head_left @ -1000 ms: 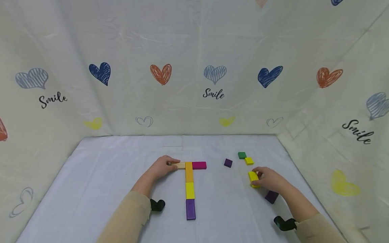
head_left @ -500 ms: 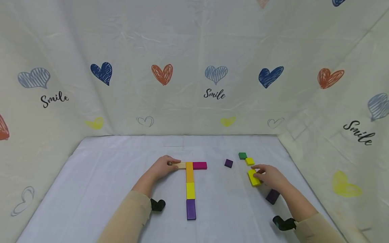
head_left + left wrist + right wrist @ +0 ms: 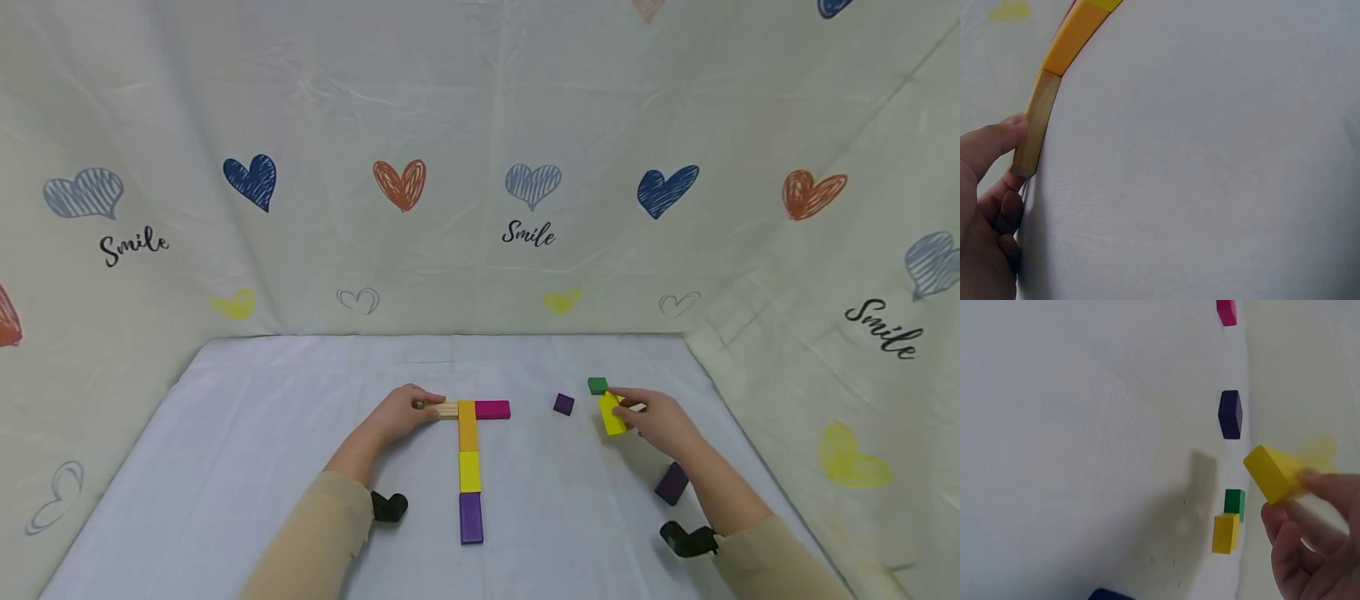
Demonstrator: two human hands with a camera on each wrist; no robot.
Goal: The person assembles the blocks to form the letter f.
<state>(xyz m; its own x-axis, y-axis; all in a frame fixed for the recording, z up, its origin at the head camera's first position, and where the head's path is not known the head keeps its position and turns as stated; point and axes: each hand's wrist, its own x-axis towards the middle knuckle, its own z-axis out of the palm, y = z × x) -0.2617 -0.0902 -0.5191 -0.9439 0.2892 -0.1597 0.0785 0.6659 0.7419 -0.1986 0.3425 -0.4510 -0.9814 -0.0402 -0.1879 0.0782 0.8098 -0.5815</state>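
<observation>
My left hand (image 3: pixel 400 412) pinches a bare wood block (image 3: pixel 447 410) between thumb and fingers. That block lies against the top of an orange block (image 3: pixel 467 427). Below the orange one, a yellow block (image 3: pixel 469 472) and a purple block (image 3: pixel 471 518) continue the column, while a magenta block (image 3: pixel 492 409) adjoins it on the right. Off to the right, my right hand (image 3: pixel 658 419) pinches another yellow block (image 3: pixel 1272 475), held tilted above the table. A smaller yellow block (image 3: pixel 1225 533) touches a green block (image 3: pixel 1235 503) on the cloth; in the head view the raised block mostly covers it.
A dark purple cube (image 3: pixel 564 404) lies between the magenta block and the green one. Another dark purple block (image 3: pixel 672 483) lies by my right forearm. Printed cloth (image 3: pixel 465 250) rises behind the white-covered table (image 3: pixel 300 517).
My right hand has lifted the yellow block off the cloth and moved it away from me and slightly left. The left hand and the joined blocks stay in place.
</observation>
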